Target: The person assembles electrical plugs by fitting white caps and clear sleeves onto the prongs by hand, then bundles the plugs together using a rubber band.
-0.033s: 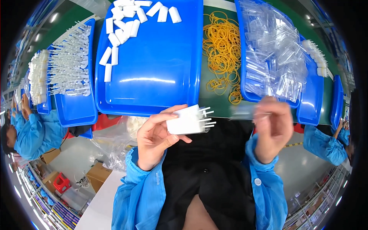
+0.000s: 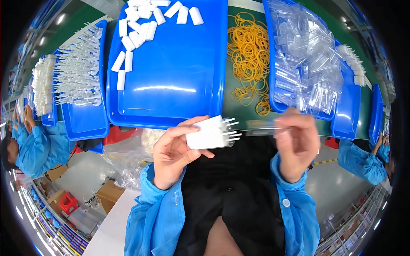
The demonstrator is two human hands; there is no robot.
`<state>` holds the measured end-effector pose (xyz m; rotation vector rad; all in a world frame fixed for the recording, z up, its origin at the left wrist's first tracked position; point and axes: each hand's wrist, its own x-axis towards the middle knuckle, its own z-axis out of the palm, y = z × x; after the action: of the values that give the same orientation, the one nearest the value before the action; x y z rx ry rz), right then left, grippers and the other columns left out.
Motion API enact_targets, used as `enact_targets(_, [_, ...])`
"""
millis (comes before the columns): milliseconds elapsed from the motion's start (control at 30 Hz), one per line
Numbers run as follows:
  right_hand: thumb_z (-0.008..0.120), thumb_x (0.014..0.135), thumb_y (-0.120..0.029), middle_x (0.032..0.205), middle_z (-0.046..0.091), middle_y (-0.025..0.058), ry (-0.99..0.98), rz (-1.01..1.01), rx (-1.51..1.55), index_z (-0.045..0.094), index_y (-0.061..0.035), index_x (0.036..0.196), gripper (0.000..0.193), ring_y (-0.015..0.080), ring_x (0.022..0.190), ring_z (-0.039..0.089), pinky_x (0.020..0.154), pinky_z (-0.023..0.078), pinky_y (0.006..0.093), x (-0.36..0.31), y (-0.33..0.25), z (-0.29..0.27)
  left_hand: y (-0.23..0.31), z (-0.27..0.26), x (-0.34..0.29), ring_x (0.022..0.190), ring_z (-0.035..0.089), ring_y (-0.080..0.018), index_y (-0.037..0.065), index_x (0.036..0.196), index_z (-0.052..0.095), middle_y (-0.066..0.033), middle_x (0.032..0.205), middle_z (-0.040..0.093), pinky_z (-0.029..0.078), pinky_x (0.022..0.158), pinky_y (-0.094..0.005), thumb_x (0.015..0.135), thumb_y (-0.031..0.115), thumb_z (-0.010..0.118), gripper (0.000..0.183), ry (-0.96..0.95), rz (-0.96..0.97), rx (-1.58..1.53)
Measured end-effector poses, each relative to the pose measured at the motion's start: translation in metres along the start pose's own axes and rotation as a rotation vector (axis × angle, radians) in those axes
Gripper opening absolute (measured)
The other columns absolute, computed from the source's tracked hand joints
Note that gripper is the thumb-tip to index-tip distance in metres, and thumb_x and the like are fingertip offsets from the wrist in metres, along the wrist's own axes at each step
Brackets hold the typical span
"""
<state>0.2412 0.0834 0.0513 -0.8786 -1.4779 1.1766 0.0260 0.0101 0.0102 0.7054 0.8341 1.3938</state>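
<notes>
My left hand (image 2: 171, 151) is closed round a bunch of white plastic pieces (image 2: 204, 135), held in front of my chest. Thin white stems stick out of their right end, and clear plastic shows along the edge there. My right hand (image 2: 297, 143), smeared by motion, pinches a clear plastic sleeve (image 2: 261, 128) by its right end. The sleeve lies level, pointing left at the stems, with a gap between. More clear sleeves (image 2: 309, 55) fill a blue tray beyond my right hand.
A large blue tray (image 2: 171, 102) ahead holds white blocks (image 2: 137, 36) at its far left. Yellow rubber bands (image 2: 248, 55) lie on the green table between trays. White stemmed pieces (image 2: 79, 70) fill a tray at left. People in blue (image 2: 45, 147) sit at both sides.
My right hand has moved left with the clear sleeve, away from the sleeve tray and closer to the white pieces. My left hand stays about where it was.
</notes>
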Motion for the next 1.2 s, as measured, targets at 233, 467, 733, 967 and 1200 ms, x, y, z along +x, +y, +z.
enact_targets(233, [0.060,0.081,0.003,0.072,0.051,0.0024,-0.096,0.069,-0.004,0.056,0.0029,0.095,0.015,0.0033,0.056,0.037,0.052,0.028,0.0180,0.000,0.004,0.015,0.001,-0.004,-0.003,0.107,0.055,-0.0353,-0.003,0.110,0.052,-0.0276,0.127,0.042,0.056,0.079,-0.0436,0.076,-0.013,0.059,0.035,-0.052,0.101,0.024])
enact_targets(467, [0.063,0.078,0.002,0.069,0.053,0.0022,-0.145,0.081,-0.047,0.059,0.0008,0.091,0.014,0.0054,0.052,0.037,0.048,0.028,0.0191,-0.003,0.005,0.022,-0.003,-0.006,-0.005,0.106,0.055,-0.0350,-0.003,0.110,0.052,-0.0277,0.128,0.042,0.055,0.081,-0.0430,0.076,-0.012,0.061,0.036,-0.021,0.141,0.071])
enact_targets(733, [0.066,0.076,-0.001,0.065,0.053,0.0042,-0.079,-0.139,-0.258,0.059,-0.0004,0.091,0.017,0.0095,0.051,0.040,0.042,0.026,0.0214,-0.005,0.010,0.034,-0.005,-0.005,-0.005,0.106,0.054,-0.0369,0.001,0.109,0.050,-0.0273,0.124,0.044,0.057,0.075,-0.0458,0.079,0.001,0.064,0.033,0.050,0.200,0.191])
enact_targets(967, [0.065,0.078,-0.001,0.065,0.051,0.0032,-0.058,-0.096,-0.264,0.058,0.0000,0.093,0.016,0.0089,0.051,0.039,0.043,0.026,0.0211,-0.006,0.011,0.034,0.001,-0.007,-0.005,0.115,0.048,-0.0339,-0.004,0.107,0.052,-0.0283,0.127,0.042,0.050,0.088,-0.0394,0.078,-0.010,0.060,0.031,-0.015,0.323,0.331])
enact_targets(1200, [0.062,0.082,-0.002,0.068,0.049,-0.0001,-0.050,0.146,-0.081,0.057,0.0008,0.094,0.013,0.0039,0.053,0.036,0.048,0.026,0.0183,-0.009,0.012,0.035,0.003,-0.006,-0.006,0.115,0.048,-0.0336,-0.005,0.106,0.053,-0.0277,0.126,0.043,0.049,0.088,-0.0398,0.078,-0.011,0.059,0.030,-0.024,0.318,0.382])
